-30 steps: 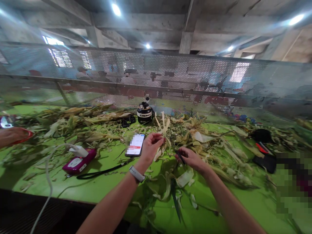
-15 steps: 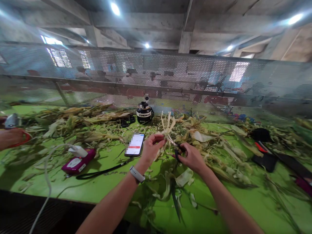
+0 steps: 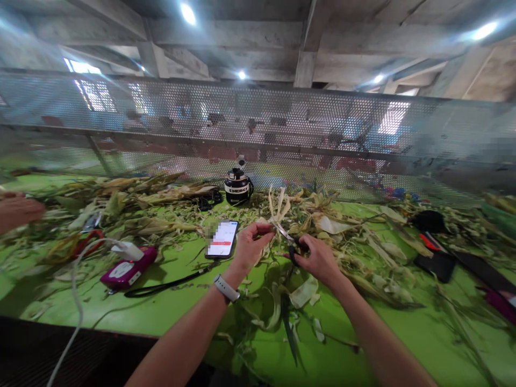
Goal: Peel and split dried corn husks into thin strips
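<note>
My left hand (image 3: 255,243) pinches a pale corn husk (image 3: 279,207) cut into upright narrow strips that fan out above my fingers. A pair of scissors (image 3: 293,248) with black handles is in my right hand (image 3: 318,260). Their metal blades reach left to the base of the strips, close to my left fingertips. Whether the blades are apart or together I cannot tell. Below my hands lie a curled husk piece (image 3: 305,293) and a dark green leaf blade (image 3: 289,330).
Husk scraps cover much of the green table (image 3: 177,317). Left stand a phone (image 3: 221,240), a purple power block (image 3: 129,269) with white cable, and a silvery object (image 3: 92,221) beside a red-orange loop. A co-worker's hand (image 3: 20,209) is far left. A black jar (image 3: 237,188) stands before the perforated screen (image 3: 258,123).
The co-worker's hand has moved up and left, and the silvery object with the red-orange loop now lies on the table. My hands have barely moved; the scissor blades show more clearly at the strips.
</note>
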The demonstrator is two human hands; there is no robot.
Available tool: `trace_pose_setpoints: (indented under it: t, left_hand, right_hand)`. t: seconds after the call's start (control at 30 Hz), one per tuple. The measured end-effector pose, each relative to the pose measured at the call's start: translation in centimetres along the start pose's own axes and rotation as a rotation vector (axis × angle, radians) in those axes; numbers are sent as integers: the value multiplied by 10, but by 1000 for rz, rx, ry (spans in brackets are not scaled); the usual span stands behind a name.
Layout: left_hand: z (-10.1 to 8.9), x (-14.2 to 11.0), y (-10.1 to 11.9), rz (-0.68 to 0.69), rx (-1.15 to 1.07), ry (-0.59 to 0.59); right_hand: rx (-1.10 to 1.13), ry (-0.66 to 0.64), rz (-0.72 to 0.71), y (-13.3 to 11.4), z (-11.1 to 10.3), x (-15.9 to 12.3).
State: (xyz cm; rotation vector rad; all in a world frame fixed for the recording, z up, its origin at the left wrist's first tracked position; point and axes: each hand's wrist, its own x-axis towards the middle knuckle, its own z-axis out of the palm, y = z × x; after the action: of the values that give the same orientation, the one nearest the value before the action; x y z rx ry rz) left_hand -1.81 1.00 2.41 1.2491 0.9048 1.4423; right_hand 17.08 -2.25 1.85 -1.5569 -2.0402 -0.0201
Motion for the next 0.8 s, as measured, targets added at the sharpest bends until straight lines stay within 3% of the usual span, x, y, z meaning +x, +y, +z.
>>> trace_pose_setpoints:
  t: [0.17,0.3,0.43,0.53,0.8]
  left_hand:
    - [-1,0,1,10,36,16]
    - [-2,2,0,-6,27,34]
    - [-6,6,-1,-28,-8,58]
    - [-8,8,-2,-13,-38,33]
    - [-8,9,-2,55,0,46]
  right_hand:
    - [82,-9,54,4,2,1]
    - [366,-14,121,6,0,3]
    - [742,-244,210,4,-9,4]
    - [899,-424,217,3,-14,3]
    - [939,-561,255,-2,-16,4]
